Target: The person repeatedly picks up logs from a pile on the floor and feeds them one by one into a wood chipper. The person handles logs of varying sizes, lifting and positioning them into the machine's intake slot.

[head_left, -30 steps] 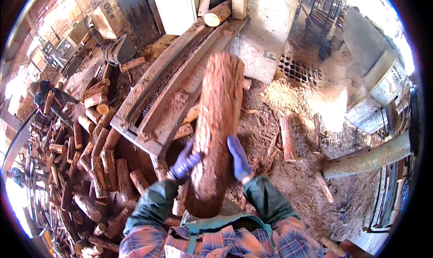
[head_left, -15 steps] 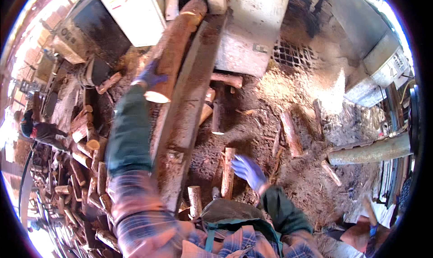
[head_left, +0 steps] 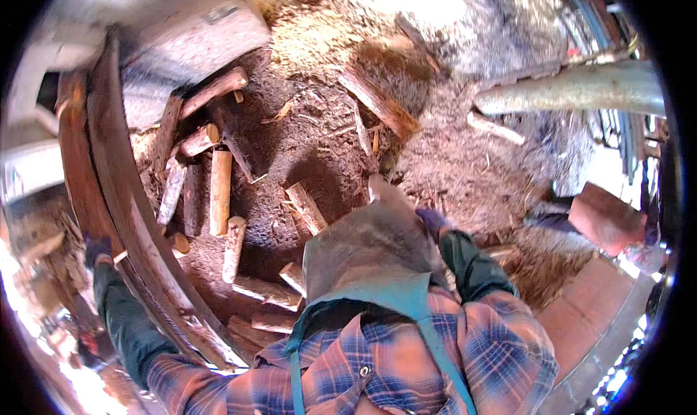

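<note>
- Head view: a long, bark-brown log (head_left: pixel 81 168) lies in the trough (head_left: pixel 120 150) at the left of the picture.
- Its long axis follows the trough, running from the upper left down and slightly rightward; the fisheye bends both into a curve.
- The far end points toward the dark opening (head_left: pixel 48 92) in the pale metal housing (head_left: pixel 80 34); the near end, showing a sliver of pale cut wood, points back toward the person.
- The left hand (head_left: pixel 96 249), purple-gloved, is at the log's near end, on its outer side, with that arm stretched out to the left; blur and shadow hide the fingers, so I cannot tell how far they are spread or whether they grip.
- The right hand (head_left: pixel 433 222), also gloved, is low beside the apron (head_left: pixel 370 248), well apart from the log; it is partly hidden, and I cannot tell how open it is or whether it has hold of anything.
- Shorter wood pieces (head_left: pixel 221 193) lie at various angles on the littered floor (head_left: pixel 450 164), to the right of the trough.
</note>
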### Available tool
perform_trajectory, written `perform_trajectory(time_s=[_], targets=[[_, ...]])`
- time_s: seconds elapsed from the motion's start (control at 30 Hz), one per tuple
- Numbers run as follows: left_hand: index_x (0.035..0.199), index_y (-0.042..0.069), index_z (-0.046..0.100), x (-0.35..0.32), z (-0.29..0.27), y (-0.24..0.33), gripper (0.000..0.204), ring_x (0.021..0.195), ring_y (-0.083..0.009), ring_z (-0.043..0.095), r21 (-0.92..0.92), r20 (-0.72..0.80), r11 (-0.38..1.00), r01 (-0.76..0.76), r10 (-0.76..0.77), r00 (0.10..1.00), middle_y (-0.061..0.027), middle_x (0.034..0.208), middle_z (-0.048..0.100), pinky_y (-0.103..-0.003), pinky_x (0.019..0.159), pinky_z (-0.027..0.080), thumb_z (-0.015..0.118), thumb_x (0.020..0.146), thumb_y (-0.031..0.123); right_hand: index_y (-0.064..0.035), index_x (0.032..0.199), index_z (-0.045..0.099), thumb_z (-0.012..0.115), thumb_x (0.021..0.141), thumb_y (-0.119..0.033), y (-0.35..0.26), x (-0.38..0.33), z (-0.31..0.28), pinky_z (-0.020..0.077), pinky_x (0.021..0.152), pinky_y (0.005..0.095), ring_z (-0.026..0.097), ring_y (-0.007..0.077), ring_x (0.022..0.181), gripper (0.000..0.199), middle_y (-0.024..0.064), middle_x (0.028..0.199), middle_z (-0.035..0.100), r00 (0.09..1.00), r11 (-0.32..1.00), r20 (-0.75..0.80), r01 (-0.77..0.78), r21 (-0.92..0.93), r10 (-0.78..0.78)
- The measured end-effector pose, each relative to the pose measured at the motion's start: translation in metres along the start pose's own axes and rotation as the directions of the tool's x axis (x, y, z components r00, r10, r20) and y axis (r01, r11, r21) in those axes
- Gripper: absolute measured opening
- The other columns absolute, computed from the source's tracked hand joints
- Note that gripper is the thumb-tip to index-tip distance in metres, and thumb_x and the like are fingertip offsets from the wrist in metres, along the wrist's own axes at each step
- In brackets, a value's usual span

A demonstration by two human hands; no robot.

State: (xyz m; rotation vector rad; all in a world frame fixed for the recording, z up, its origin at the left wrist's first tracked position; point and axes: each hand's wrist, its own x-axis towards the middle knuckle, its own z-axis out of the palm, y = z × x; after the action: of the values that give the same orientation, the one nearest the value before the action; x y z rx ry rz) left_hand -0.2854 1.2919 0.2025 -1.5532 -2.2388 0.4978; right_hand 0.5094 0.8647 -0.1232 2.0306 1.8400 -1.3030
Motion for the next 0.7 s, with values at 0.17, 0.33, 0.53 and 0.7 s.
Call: perform_trajectory(time_s=[0.17,0.33,0.53,0.7], targets=[[0.136,0.004,0.053,-0.045,0.018,0.157,0.055,0.128,-0.0300,0.050,-0.212,-0.238,0.903,-0.374,0.323,0.916,-0.0170,0.136,0.055,-0.040,0.110,0.037,0.060,0.093,0.037,-0.0050,0.117,0.064,0.065,0.093,-0.039,0.000,0.119,-0.105,0.0517,0.077,0.0345,0.065,0.0215,0.089,0.041,0.0099,0.100,0.070,0.925,-0.244,0.197,-0.119,0.962,0.324],[0.127,0.004,0.059,-0.127,0.047,0.498,0.045,0.112,-0.0279,0.061,-0.726,0.299,0.551,-0.411,0.791,0.533,-0.0136,0.118,0.065,-0.035,0.096,0.047,0.071,0.088,0.023,-0.0027,0.126,0.060,0.063,0.094,-0.043,0.092,0.209,-0.079,0.0514,0.078,0.0371,0.064,0.0226,0.092,0.051,0.0125,0.105,0.070,0.904,0.170,0.164,-0.248,0.954,0.396],[0.147,0.002,0.035,-0.270,0.229,0.837,0.085,0.128,-0.0249,0.050,-0.839,0.448,0.397,0.372,0.892,0.059,-0.0166,0.133,0.057,-0.037,0.105,0.043,0.073,0.086,0.046,0.0007,0.128,0.057,0.059,0.097,-0.041,0.204,0.373,-0.073,0.0464,0.095,0.0350,0.061,0.0228,0.103,0.052,0.0139,0.117,0.067,0.848,0.324,0.111,-0.315,0.892,0.518],[0.144,0.019,0.036,-0.356,0.354,1.005,0.076,0.126,-0.0240,0.049,-0.413,0.637,0.377,0.829,0.770,-0.033,-0.0081,0.137,0.054,-0.041,0.109,0.037,0.076,0.085,0.045,-0.0022,0.122,0.064,0.058,0.099,-0.039,0.328,0.573,-0.007,0.0435,0.099,0.0338,0.061,0.0229,0.112,0.045,0.0123,0.120,0.068,0.878,0.640,-0.155,-0.200,0.742,0.454]])
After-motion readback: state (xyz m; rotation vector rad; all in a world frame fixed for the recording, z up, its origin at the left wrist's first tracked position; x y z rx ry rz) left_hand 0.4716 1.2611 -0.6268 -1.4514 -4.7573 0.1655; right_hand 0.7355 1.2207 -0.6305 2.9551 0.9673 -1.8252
